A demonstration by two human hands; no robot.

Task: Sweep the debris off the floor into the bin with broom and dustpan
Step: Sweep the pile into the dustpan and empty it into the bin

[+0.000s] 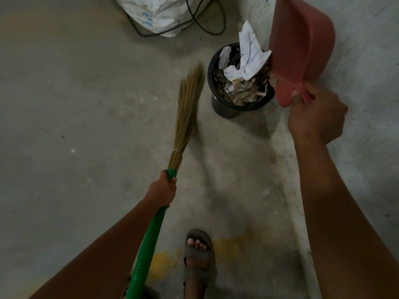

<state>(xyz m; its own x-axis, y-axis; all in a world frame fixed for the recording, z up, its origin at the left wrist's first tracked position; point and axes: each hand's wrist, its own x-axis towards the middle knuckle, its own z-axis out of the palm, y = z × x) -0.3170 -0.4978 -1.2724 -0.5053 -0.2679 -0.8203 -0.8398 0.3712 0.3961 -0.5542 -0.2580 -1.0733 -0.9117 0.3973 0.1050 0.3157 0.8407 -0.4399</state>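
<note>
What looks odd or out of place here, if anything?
The black bin is overfull: crumpled white paper sticks up well above its rim, on top of brown scraps. The right hand tips the red dustpan against it, so more may spill. A black cable lies looped on the floor behind.

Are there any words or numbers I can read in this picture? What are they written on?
White sack: blue print, too blurred to read.
Crumpled white paper in the black bin: faint dark marks, not readable as writing.
Green broom handle: small pale marks low down, too small to read.
Red dustpan: no words seen.
So nothing can be read for sure.
</note>
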